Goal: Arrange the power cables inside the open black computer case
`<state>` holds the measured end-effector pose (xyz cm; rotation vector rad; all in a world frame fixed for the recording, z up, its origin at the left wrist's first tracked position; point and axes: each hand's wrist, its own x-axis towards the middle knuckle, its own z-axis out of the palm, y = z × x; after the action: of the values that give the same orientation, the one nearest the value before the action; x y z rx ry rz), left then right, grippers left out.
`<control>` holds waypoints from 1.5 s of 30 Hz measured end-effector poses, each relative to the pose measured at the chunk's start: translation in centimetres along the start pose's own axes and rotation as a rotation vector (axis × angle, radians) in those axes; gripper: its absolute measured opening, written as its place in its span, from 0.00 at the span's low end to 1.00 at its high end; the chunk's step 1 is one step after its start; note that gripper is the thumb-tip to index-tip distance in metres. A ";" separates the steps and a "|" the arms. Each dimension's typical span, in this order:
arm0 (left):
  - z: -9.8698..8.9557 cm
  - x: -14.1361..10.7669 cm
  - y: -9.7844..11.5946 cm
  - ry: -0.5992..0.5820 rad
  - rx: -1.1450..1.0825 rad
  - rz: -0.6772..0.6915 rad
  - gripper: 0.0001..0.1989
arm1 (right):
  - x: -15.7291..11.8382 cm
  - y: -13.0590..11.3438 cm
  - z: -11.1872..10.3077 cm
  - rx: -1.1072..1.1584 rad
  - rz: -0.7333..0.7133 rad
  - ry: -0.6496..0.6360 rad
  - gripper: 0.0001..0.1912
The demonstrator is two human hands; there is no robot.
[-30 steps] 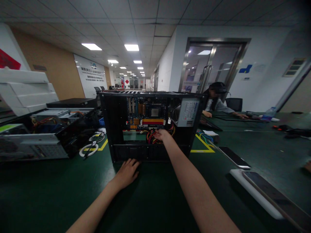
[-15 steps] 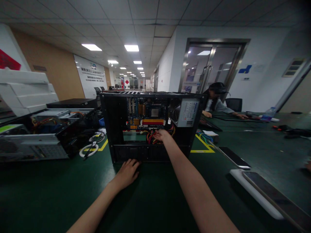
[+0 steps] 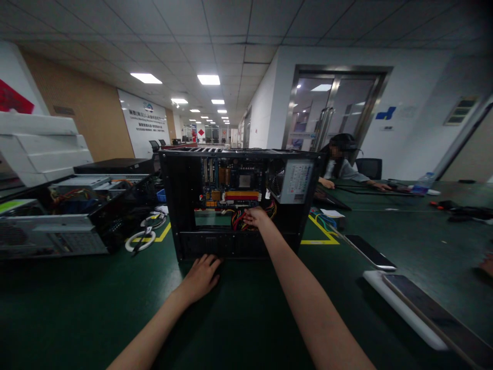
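A black computer case (image 3: pixel 185 246) stands upright on the table with its side off, facing me. Inside it show a motherboard (image 3: pixel 231 177) with red and yellow memory slots and a silver power supply (image 3: pixel 298 180) at upper right. My right hand (image 3: pixel 254 218) reaches into the lower middle of the case, its fingers closed on a bundle of red, black and yellow power cables (image 3: pixel 238 220). The ends of those fingers are partly lost among the wires. My left hand (image 3: pixel 202 277) lies on the table with fingers apart, its tips close to the case's bottom edge.
Another opened computer case (image 3: pixel 73 234) lies at left, with white coiled cable (image 3: pixel 140 240) beside it. Phones (image 3: pixel 370 252) and a white slab-like object (image 3: pixel 404 308) lie at right. Behind, a person (image 3: pixel 346 169) sits near a plastic bottle (image 3: pixel 423 182). Yellow tape (image 3: pixel 319 241) marks the tabletop.
My right hand has shifted very slightly left and down among the cables. My left hand stays put, and the view has tilted a little.
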<state>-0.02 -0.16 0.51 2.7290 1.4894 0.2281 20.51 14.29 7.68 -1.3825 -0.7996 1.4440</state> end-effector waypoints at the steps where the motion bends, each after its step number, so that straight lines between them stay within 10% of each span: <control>1: 0.1 0.0 0.0 -0.003 0.001 -0.006 0.20 | -0.2 0.0 0.0 -0.037 -0.032 0.004 0.07; 16: -0.2 -0.1 0.1 -0.008 -0.012 -0.006 0.21 | -1.3 0.5 -4.9 -0.687 -0.444 0.199 0.06; 26: -0.2 -0.3 0.1 0.006 -0.022 -0.005 0.21 | -7.1 3.3 -7.6 -1.184 -0.872 0.383 0.09; 45: -0.3 -0.3 0.1 -0.002 -0.028 -0.014 0.21 | -8.9 7.5 -10.5 -1.154 -1.343 0.487 0.13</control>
<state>-0.08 -0.47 0.75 2.6959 1.4926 0.2431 28.59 1.95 2.42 -1.2908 -1.8106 -0.5004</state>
